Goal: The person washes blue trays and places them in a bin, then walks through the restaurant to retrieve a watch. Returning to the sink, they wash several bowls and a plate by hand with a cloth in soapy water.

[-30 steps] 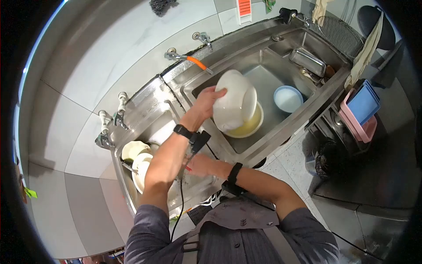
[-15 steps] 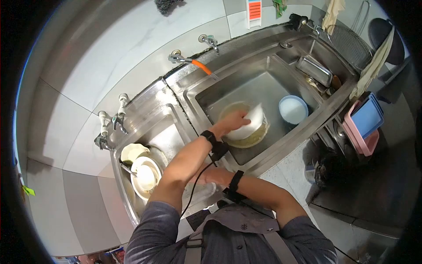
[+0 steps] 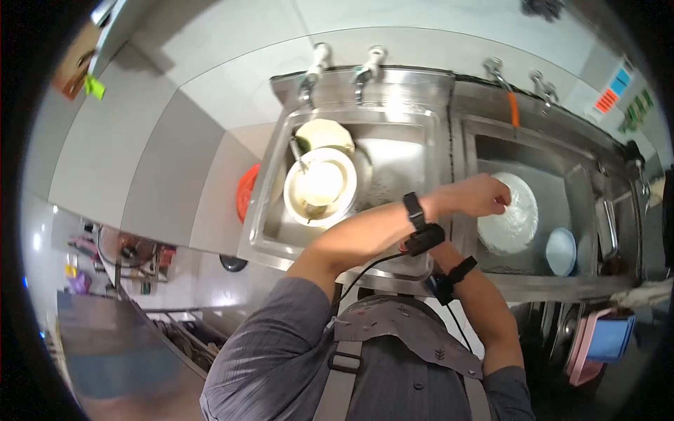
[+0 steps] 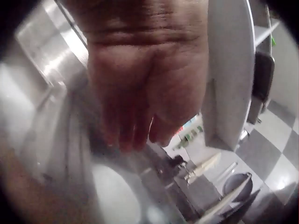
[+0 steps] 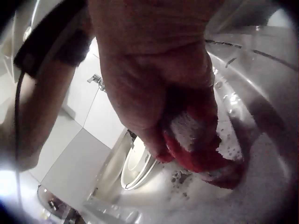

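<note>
My left hand (image 3: 481, 196) is above the right basin (image 3: 562, 179), its fingertips at the left side of a round white bowl (image 3: 516, 224) that lies in the basin. In the left wrist view the fingers hang loose with nothing in the palm. My right hand (image 5: 159, 88) grips a red and grey scrubbing cloth (image 5: 191, 144) low over the left basin (image 3: 400, 158). The left forearm crosses above and hides most of that hand in the head view. Stacked white bowls (image 3: 344, 184) and a cream dish (image 3: 323, 133) stand in the left basin, a utensil handle (image 3: 295, 149) leaning there.
A light blue bowl (image 3: 561, 251) sits right of the white one. Taps line the wall behind, one with an orange hose (image 3: 514, 111). A metal divider (image 3: 460, 151) separates the basins. Pink and blue tubs (image 3: 607, 337) stand at the lower right.
My left hand lowered the white bowl into the right basin, onto the yellowish bowl there, and let go. The head view has swung left. The right hand stays over the left basin.
</note>
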A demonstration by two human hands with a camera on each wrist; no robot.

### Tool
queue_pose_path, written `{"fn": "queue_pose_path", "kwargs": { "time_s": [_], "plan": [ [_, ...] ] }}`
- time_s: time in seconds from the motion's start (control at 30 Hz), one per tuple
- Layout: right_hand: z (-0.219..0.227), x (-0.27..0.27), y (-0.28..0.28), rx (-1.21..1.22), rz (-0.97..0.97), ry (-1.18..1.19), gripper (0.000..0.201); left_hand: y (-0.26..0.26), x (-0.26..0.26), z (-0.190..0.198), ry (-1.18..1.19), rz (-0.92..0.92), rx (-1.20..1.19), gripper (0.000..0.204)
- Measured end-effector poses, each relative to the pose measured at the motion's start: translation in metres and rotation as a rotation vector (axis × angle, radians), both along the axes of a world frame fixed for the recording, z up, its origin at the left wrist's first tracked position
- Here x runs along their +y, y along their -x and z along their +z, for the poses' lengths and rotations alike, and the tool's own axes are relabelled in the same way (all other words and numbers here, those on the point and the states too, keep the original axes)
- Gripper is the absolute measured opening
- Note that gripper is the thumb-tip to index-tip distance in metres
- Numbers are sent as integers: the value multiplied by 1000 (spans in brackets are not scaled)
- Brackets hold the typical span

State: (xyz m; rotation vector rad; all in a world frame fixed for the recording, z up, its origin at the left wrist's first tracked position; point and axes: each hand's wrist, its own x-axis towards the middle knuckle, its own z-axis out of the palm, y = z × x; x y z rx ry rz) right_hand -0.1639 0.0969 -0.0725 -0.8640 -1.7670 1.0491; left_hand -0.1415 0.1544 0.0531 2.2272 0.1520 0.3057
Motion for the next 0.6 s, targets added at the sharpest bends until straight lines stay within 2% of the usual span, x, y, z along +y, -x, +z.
{"fn": "queue_pose_path", "kwargs": {
  "time_s": [0.03, 0.07, 0.1, 0.13, 0.17, 0.2, 0.23, 0.27, 0.33, 0.37, 0.43, 0.47, 0.53, 0.6],
  "plan": [
    [-10, -8, -7, 47, -8, -56, 33, 29, 9, 10, 72, 82, -20, 27],
    [-15, 1, 2, 94, -19, -111, 33, 58, 26, 1, 90, 189, -30, 26],
    [5, 17, 14, -141, -24, -278, 30, 89, 44, -8, 108, 290, -38, 25],
    [19, 35, 34, -898, -37, 258, 31, 127, 57, -2, -20, 468, 74, 23],
    [26, 44, 44, -908, -64, 290, 35, 165, 75, -23, -31, 600, 75, 24],
    [30, 51, 52, -919, -93, 322, 40, 205, 92, -39, 39, 741, 200, 25],
    [33, 61, 60, -923, -85, 319, 40, 247, 97, -48, -56, 839, 169, 25],
    [36, 69, 67, -882, -136, 396, 46, 288, 118, -79, -145, 905, 329, 29],
    [35, 88, 78, -842, -183, 476, 53, 345, 116, -77, -141, 1020, 568, 37],
    [24, 99, 83, -793, -192, 558, 59, 364, 117, -83, -135, 1020, 568, 37],
    [-4, 120, 94, -768, -238, 642, 65, 389, 118, -97, 44, 1115, 704, 42],
    [-20, 127, 99, -773, -238, 641, 65, 392, 117, -102, 47, 1117, 699, 42],
    [-40, 139, 108, -877, -344, 528, 64, 394, 118, -111, 462, 1232, 636, 46],
    [-19, 137, 119, -898, -377, 590, 61, 397, 131, -142, 471, 1226, 641, 48]
  ]
}}
